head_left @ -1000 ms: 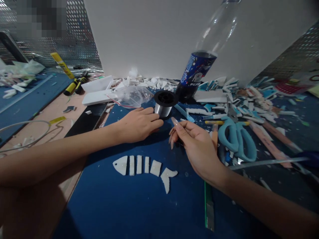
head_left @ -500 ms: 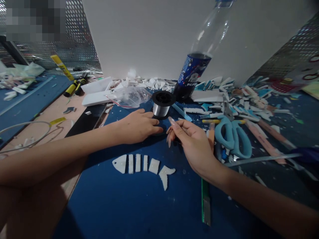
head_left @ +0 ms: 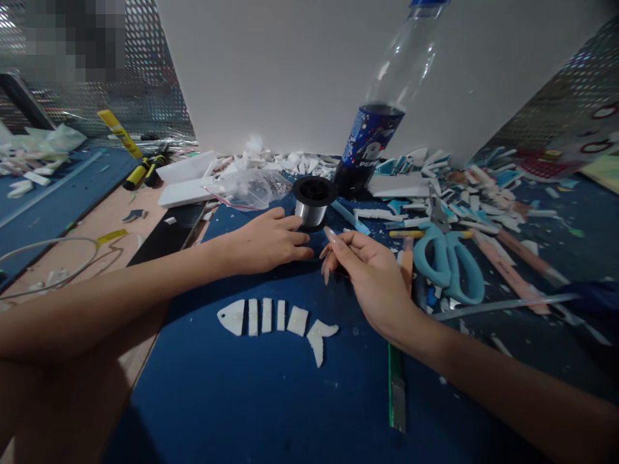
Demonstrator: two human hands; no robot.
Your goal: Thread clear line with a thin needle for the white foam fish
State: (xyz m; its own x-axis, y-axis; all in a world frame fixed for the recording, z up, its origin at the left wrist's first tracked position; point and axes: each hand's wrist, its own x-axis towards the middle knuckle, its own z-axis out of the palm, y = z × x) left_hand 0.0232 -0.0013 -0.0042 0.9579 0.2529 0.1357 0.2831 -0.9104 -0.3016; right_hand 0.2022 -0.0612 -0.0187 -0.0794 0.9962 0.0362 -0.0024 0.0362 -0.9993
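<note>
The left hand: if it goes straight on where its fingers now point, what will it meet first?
Most likely the right hand, at its bent fingers; the left hand points across at them, though one view leaves depth unclear.

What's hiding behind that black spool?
Past the spool you can see white scraps, and the soda bottle stands behind it, toward the right. The spot right at its back is covered by the spool itself, so I can't tell what's there.

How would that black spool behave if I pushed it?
The black spool would probably slide under a gentle low push, since it stands upright on end. Knocked over, it would likely roll, being round-rimmed.
</note>
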